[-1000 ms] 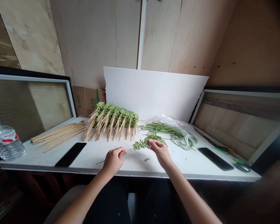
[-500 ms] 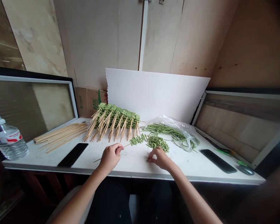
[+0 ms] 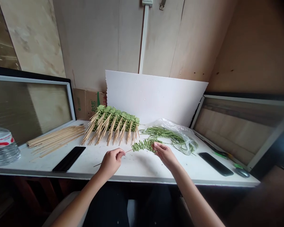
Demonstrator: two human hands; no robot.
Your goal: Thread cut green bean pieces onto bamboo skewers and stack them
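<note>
My left hand (image 3: 111,161) is closed around a thin bamboo skewer (image 3: 128,151), which sticks out to both sides of the fist. Short cut pieces of green bean (image 3: 141,145) are threaded in a row along its right part. At the far end of that row, my right hand (image 3: 165,155) pinches with thumb and fingertips, seemingly on a green bean piece that the fingers mostly cover. Behind it, the pile of loose cut bean pieces is largely hidden. Further back lies a tall stack of filled bean skewers (image 3: 119,119), bare stick ends pointing toward me.
Bare skewers (image 3: 58,137) lie at left, near a black phone (image 3: 69,159) and a water bottle (image 3: 5,147). Long uncut beans (image 3: 164,131) rest by a clear plastic bag (image 3: 174,124). At right are another dark phone (image 3: 216,164) and a mouse (image 3: 241,172). A white board (image 3: 153,94) stands behind.
My right hand has risen from the tabletop beside the loose pile to the tip of the skewer. My left hand keeps its hold. The view has shifted slightly.
</note>
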